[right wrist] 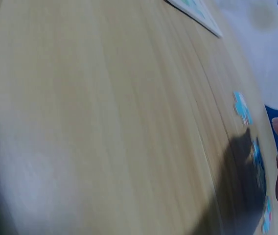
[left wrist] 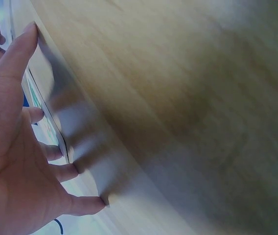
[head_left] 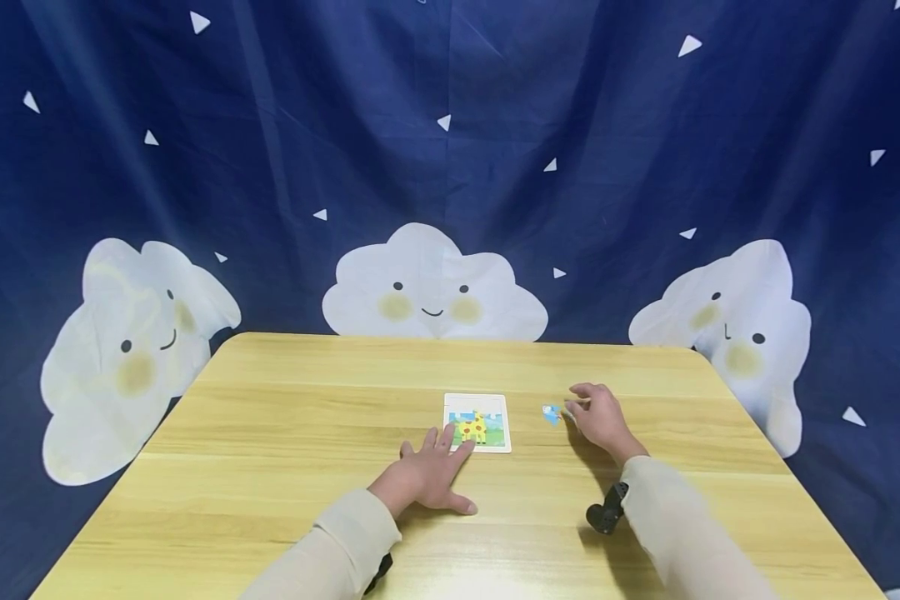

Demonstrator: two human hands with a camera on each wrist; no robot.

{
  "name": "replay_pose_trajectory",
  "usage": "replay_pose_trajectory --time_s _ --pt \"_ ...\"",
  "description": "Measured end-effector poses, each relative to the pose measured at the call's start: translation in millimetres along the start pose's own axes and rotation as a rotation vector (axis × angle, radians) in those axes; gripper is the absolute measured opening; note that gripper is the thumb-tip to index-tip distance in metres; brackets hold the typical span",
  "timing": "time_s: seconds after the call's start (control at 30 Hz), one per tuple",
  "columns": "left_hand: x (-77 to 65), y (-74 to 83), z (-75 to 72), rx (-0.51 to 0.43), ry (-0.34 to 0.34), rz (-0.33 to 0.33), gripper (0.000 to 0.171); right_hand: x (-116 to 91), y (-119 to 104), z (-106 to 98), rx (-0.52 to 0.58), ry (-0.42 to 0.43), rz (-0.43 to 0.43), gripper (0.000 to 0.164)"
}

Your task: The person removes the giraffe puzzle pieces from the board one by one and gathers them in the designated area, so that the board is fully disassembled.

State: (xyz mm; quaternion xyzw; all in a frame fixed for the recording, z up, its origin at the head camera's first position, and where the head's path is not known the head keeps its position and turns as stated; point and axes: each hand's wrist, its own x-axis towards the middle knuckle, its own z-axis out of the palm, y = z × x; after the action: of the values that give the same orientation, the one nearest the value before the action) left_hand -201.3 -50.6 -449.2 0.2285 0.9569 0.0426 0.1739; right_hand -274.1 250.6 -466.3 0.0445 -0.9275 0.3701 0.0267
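A square jigsaw puzzle in a white frame lies on the table, showing a yellow giraffe on blue and green; its upper part is blank white. My left hand spreads its fingers at the puzzle's lower left corner, the fingertips on the frame edge and the wood. To the right of the puzzle are blue puzzle pieces; in the right wrist view a light blue piece lies apart from two others. Just right of them hovers my right hand, fingers loosely bent, with nothing visible between them.
A light wooden table spreads under both hands. Behind it hangs a dark blue curtain with white clouds and triangles. A black strap device sits on the right wrist, over the light sleeve.
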Motion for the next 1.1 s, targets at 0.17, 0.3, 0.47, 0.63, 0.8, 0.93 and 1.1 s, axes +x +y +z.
replay_pose_trajectory --time_s 0.17,0.3,0.47,0.63,0.8,0.93,1.1 --pt "0.0 0.1 -0.5 0.003 -0.006 -0.005 0.099 4 -12 12 -0.003 -0.004 -0.024 0.038" --pt "-0.1 0.1 -1.0 0.001 -0.006 -0.008 0.098 6 -24 23 0.011 -0.013 -0.043 0.035" --pt "-0.9 0.5 -1.3 -0.006 -0.007 -0.007 0.098 10 -37 39 -0.004 -0.028 -0.055 0.034" --pt "-0.6 0.7 -1.2 -0.009 -0.003 -0.001 0.098 12 -52 54 0.024 -0.044 -0.076 0.032" --pt "0.8 0.1 -0.8 0.003 -0.005 0.002 0.098 11 -68 64 0.015 -0.045 -0.142 0.028" --pt "1.6 0.0 -0.9 0.011 -0.011 -0.001 0.098 12 -77 72 0.019 -0.096 -0.111 0.027" --pt "1.8 -0.3 -0.3 0.018 -0.012 -0.001 0.098 15 -84 84 0.015 -0.143 -0.103 0.027"
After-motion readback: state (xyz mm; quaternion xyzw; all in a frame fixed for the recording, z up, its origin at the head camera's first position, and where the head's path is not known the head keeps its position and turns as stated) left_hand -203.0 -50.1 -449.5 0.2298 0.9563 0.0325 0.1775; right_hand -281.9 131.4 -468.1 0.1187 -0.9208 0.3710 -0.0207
